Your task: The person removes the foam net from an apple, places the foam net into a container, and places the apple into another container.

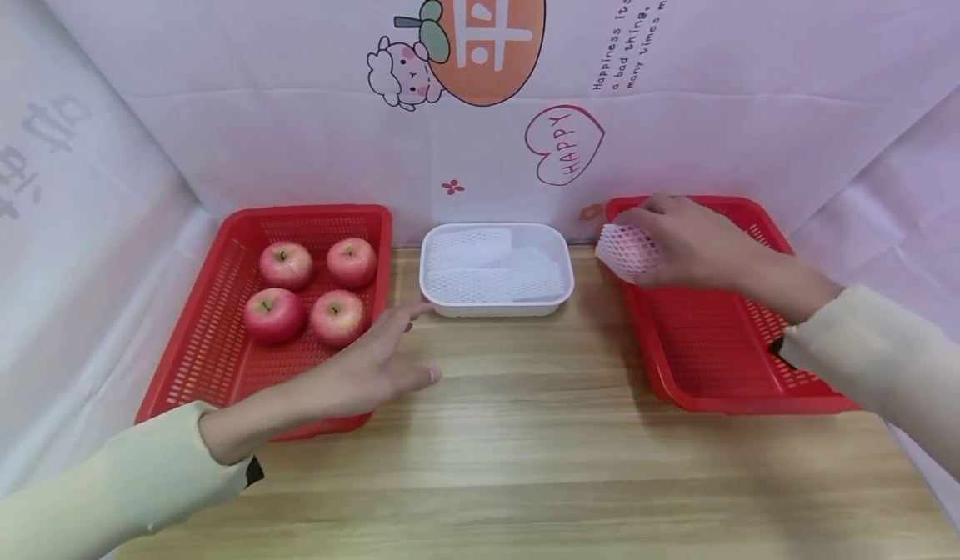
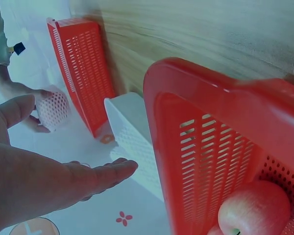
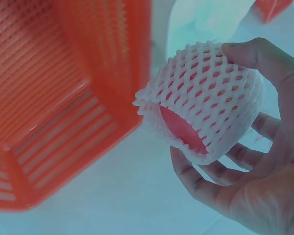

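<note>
My right hand [image 1: 686, 239] grips an apple wrapped in a white foam net [image 1: 628, 252], above the near-left rim of the right red basket [image 1: 652, 352]. In the right wrist view, red skin shows through a gap in the foam net [image 3: 201, 98], with thumb on top and fingers curled beneath. My left hand [image 1: 371, 368] holds nothing; its fingers are extended over the right side of the left red basket [image 1: 180, 327], fingertips close to the white tray [image 1: 495, 310]. Several bare apples [image 1: 275, 315] sit in that left basket. White foam nets [image 1: 468, 264] lie flat in the tray.
A wooden table [image 1: 510, 460] carries both baskets and the tray between them. Behind stands a white cloth backdrop [image 1: 300, 152] with printed drawings and lettering. More white cloth [image 1: 75, 252] hangs along the left side.
</note>
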`<state>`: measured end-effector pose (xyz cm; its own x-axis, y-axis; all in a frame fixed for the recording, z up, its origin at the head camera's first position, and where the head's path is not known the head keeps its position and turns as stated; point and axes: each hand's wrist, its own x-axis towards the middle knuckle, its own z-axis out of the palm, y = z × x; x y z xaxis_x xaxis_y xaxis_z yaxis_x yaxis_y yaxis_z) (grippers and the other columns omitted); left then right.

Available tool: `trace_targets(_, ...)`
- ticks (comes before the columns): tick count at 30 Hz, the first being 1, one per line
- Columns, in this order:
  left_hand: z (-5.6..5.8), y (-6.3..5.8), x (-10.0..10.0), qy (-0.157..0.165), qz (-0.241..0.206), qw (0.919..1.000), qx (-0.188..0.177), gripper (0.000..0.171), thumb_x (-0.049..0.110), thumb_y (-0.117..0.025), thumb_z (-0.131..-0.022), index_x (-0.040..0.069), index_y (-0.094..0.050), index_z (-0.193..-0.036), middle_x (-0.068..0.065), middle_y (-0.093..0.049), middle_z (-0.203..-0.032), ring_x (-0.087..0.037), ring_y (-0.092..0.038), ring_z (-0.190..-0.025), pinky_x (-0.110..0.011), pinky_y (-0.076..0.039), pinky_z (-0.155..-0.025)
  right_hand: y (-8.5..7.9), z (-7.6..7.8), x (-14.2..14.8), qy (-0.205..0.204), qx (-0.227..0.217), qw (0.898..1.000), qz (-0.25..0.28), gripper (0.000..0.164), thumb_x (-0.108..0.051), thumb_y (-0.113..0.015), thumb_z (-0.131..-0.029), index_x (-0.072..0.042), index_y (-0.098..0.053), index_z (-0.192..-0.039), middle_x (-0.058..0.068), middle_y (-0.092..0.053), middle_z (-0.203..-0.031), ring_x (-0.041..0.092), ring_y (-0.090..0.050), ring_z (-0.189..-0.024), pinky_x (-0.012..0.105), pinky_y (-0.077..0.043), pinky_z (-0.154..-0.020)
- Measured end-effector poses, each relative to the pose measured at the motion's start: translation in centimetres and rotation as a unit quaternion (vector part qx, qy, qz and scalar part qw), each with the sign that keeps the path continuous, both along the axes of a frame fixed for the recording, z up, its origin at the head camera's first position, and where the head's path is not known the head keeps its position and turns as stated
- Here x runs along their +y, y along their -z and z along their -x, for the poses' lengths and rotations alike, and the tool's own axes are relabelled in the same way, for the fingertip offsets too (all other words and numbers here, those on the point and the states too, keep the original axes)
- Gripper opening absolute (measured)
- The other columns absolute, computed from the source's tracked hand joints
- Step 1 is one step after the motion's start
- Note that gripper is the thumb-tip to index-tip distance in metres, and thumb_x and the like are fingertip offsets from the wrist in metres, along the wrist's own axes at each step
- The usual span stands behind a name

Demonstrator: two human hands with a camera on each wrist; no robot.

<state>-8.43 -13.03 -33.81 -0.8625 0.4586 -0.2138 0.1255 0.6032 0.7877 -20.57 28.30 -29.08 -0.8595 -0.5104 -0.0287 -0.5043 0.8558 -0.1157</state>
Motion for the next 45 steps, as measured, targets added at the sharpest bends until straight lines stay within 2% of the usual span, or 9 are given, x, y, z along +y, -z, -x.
trace_targets(5, -0.2, 0.2, 0.2, -0.001, -0.006, 1.0000, -0.007, 0.082, 0.033, -0.071, -0.100, 0.008, -0.027, -0.164, -0.015, -0.036, -0.163, -0.041, -0.036, -0.149, -0.062, -0.038, -0.118, -0.1, -1.5, -2.3, -0.020, 0.001, 1.000, -0.001, 0.096, -0.026, -0.102, -0.059, -0.011, -0.061, -0.145, 0.019, -0.062, -0.133, 0.039, -0.061, -0.117, 0.057, -0.063, -0.084)
trace_targets(15, -0.6, 0.5, 0.5, 0.002, -0.012, 0.9999, -0.009, 0.082, 0.034, -0.072, -0.099, 0.008, -0.028, -0.163, -0.018, -0.036, -0.163, -0.045, -0.036, -0.149, -0.064, -0.039, -0.117, 1.2, -4.6, -5.9, -0.080, 0.009, 0.997, 0.005, 0.084, -0.024, -0.101, -0.064, -0.013, -0.066, -0.140, 0.014, -0.064, -0.131, 0.035, -0.061, -0.115, 0.051, -0.065, -0.076)
trace_targets(21, -0.9, 0.7, 0.7, 0.003, -0.020, 0.9998, 0.000, 0.081, 0.034, -0.073, -0.099, 0.008, -0.030, -0.163, -0.020, -0.038, -0.162, -0.045, -0.038, -0.148, -0.065, -0.039, -0.116, 2.8, -6.5, -7.5, -0.109, 0.010, 0.994, 0.000, 0.082, -0.027, -0.100, -0.065, -0.015, -0.066, -0.139, 0.012, -0.062, -0.132, 0.034, -0.060, -0.120, 0.049, -0.065, -0.076)
trace_targets(25, -1.2, 1.2, 0.9, 0.004, -0.020, 0.9998, 0.003, 0.081, 0.034, -0.073, -0.100, 0.006, -0.031, -0.162, -0.020, -0.039, -0.161, -0.045, -0.039, -0.148, -0.065, -0.039, -0.117, 4.1, -7.7, -8.5, -0.133, 0.012, 0.991, -0.007, 0.084, -0.031, -0.101, -0.066, -0.016, -0.065, -0.140, 0.012, -0.063, -0.130, 0.033, -0.062, -0.117, 0.046, -0.065, -0.076)
trace_targets(33, -2.1, 2.1, 1.4, 0.020, -0.030, 0.9990, 0.028, 0.078, 0.033, -0.074, -0.099, 0.002, -0.036, -0.159, -0.023, -0.043, -0.157, -0.046, -0.045, -0.144, -0.065, -0.041, -0.115, 6.2, -9.8, -10.2, -0.171, 0.024, 0.985, -0.020, 0.084, -0.036, -0.102, -0.066, -0.016, -0.065, -0.138, 0.010, -0.063, -0.127, 0.032, -0.063, -0.116, 0.049, -0.064, -0.077)
trace_targets(39, -2.9, 2.9, 1.9, 0.016, -0.041, 0.9990, 0.013, 0.079, 0.036, -0.074, -0.099, 0.003, -0.036, -0.160, -0.021, -0.042, -0.160, -0.044, -0.044, -0.145, -0.066, -0.041, -0.115, 8.1, -11.1, -11.5, -0.200, 0.049, 0.978, -0.018, 0.080, -0.040, -0.099, -0.069, -0.017, -0.064, -0.137, 0.009, -0.064, -0.127, 0.032, -0.063, -0.118, 0.049, -0.064, -0.077)
trace_targets(45, -3.4, 4.0, 2.5, 0.017, -0.060, 0.9980, -0.006, 0.078, 0.032, -0.075, -0.098, 0.002, -0.037, -0.159, -0.023, -0.042, -0.159, -0.046, -0.044, -0.145, -0.066, -0.041, -0.115, 9.6, -12.0, -12.1, -0.203, 0.050, 0.978, -0.016, 0.078, -0.039, -0.097, -0.073, -0.020, -0.063, -0.140, 0.009, -0.063, -0.132, 0.031, -0.061, -0.121, 0.049, -0.063, -0.081)
